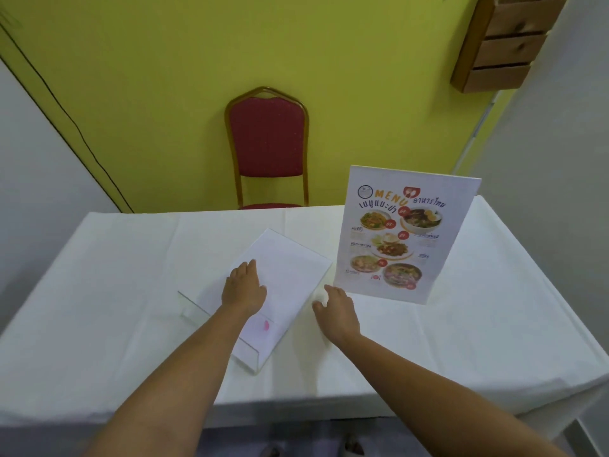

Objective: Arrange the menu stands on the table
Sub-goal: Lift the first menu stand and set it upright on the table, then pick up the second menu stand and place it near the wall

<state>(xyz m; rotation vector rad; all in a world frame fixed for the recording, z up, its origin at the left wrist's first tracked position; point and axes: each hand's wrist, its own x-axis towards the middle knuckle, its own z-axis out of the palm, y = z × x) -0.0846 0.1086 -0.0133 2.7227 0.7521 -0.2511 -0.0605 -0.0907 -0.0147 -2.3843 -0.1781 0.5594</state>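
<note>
A clear acrylic menu stand point(283, 275) lies flat on the table point(99, 291), its white sheet face down and its base toward me. My left hand point(244, 288) rests palm down on this sheet, fingers spread. My right hand point(336, 308) is on the cloth just off the lying stand's right edge, fingers apart and holding nothing. To the right, a second menu stand point(402, 232) is upright, showing a colourful food menu that faces me.
A white cloth covers the table. A red padded chair point(268, 143) with a gold frame sits behind the far edge against the yellow wall. A wooden rack point(507, 41) hangs high on the right. My feet show below the table's front edge.
</note>
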